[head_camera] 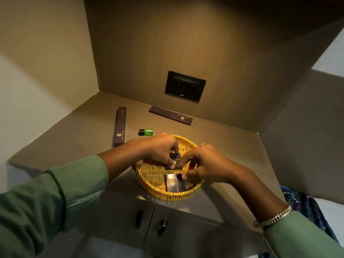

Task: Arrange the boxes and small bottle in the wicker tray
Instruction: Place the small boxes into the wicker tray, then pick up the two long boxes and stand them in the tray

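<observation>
A round yellow wicker tray sits at the counter's front edge. Two small dark brown boxes with gold logos are inside it. My left hand pinches the farther small box from above. My right hand reaches in from the right, its fingertips touching the nearer small box, which lies flat by the front rim. A long brown box lies on the counter to the left. Another long brown box rests near the back wall. A small green bottle with a black cap lies on its side between them.
The wooden counter is an alcove with walls at the back, left and right. A black socket panel is set in the back wall. Cabinet doors with dark handles are below the front edge.
</observation>
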A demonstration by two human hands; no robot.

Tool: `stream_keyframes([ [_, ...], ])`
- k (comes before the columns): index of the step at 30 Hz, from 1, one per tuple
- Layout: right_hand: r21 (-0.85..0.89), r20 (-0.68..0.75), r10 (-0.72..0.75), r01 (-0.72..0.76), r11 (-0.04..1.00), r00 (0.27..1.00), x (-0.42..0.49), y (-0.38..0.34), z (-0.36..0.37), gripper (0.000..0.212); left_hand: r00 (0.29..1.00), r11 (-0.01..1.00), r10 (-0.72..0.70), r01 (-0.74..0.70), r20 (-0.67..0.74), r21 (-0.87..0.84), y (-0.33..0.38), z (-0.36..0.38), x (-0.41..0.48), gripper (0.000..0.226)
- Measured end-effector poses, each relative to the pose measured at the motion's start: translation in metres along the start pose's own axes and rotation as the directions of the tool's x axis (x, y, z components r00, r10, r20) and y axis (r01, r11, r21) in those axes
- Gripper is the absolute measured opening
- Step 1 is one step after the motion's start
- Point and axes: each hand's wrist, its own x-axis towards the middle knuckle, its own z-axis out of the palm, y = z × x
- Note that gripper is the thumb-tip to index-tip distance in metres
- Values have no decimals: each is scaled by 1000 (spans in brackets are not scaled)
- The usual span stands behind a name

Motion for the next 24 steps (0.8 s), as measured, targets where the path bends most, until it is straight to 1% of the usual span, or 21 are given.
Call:
stream_keyframes([
  [5, 47, -158, 20, -13, 999, 987, 10, 13, -38, 16, 999, 999, -53, 53, 13, 2, 1, 1, -2, 60],
  [7, 68, -195, 47, -34, 997, 980, 21, 25, -51, 15, 997, 996, -74, 75, 16, -45, 0, -1, -4, 65],
  [8, 74, -210, 56, -41, 996, 976, 29, 31, -56, 16, 996, 991, -90, 89, -5, -101, -1, -5, -5, 67],
  [9, 68, -227, 59, -45, 997, 972, 39, 36, -62, 18, 992, 980, -113, 102, -59, -169, -3, -13, -6, 65],
  [10, 53, -245, 57, -46, 998, 968, 50, 41, -67, 20, 977, 964, -149, 109, -155, -242, -7, -22, -7, 61],
  [11, 38, -263, 56, -48, 998, 963, 62, 46, -72, 22, 936, 943, -206, 112, -285, -313, -14, -31, -7, 54],
  [12, 24, -278, 54, -49, 999, 959, 75, 51, -77, 23, 860, 920, -285, 122, -424, -371, -23, -40, -8, 47],
  [13, 9, -289, 50, -49, 999, 956, 90, 57, -82, 24, 755, 897, -376, 151, -537, -416, -37, -49, -8, 41],
  [14, -7, -302, 55, -59, 998, 952, 104, 63, -85, 25, 656, 872, -460, 205, -598, -446, -52, -55, -8, 36],
  [15, -24, -313, 65, -76, 997, 948, 119, 69, -88, 28, 580, 835, -541, 281, -609, -473, -70, -59, -8, 33],
  [16, -38, -317, 82, -99, 994, 945, 132, 76, -89, 32, 527, 781, -622, 359, -579, -512, -88, -60, -9, 29],
  [18, -83, -289, 117, -146, 986, 950, 157, 87, -88, 40, 429, 639, -767, 458, -477, -618, -116, -57, -11, 27],
  [19, -112, -267, 137, -172, 979, 954, 167, 92, -86, 43, 398, 580, -813, 492, -425, -649, -126, -54, -12, 30],
  [20, -150, -244, 149, -189, 971, 958, 178, 97, -83, 43, 383, 546, -837, 532, -391, -648, -133, -51, -12, 33],
  [22, -236, -201, 153, -199, 951, 968, 193, 105, -76, 32, 371, 525, -851, 587, -371, -617, -140, -46, -9, 36],
  [24, -247, -163, 170, -208, 947, 972, 202, 110, -69, 24, 371, 530, -848, 594, -379, -605, -141, -46, -2, 34],
])
